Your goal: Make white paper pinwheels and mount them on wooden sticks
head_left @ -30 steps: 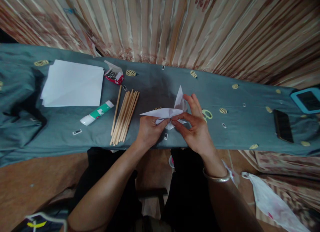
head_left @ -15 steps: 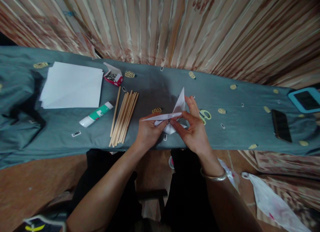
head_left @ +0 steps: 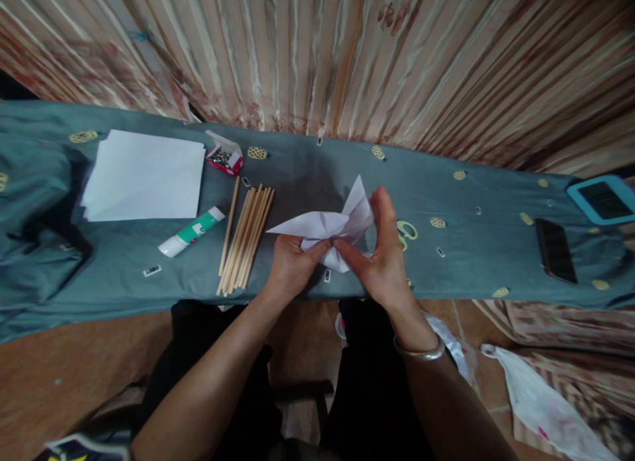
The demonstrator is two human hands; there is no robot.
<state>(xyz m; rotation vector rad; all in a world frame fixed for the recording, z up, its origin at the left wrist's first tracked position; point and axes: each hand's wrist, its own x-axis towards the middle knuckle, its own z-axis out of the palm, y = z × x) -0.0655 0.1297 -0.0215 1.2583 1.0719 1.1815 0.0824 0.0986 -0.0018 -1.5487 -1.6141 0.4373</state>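
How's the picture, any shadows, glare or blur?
In the head view, light is dim and a shadow falls on the tablecloth beyond the folded paper; same view, the bracelet shows a pale glint; same view, blur leaves print on the tube unreadable.

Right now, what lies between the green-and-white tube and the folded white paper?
The head view shows one tan wooden stick, then a bundle of similar sticks.

Left hand [head_left: 294, 265]: one, fingers curled, thumb [head_left: 318, 251] pointing inward. Right hand [head_left: 381, 266]: one, fingers [head_left: 383, 209] extended forward, thumb angled inward, tip close to the left thumb's. Forearms [head_left: 221, 372]: two, bare, converging forward.
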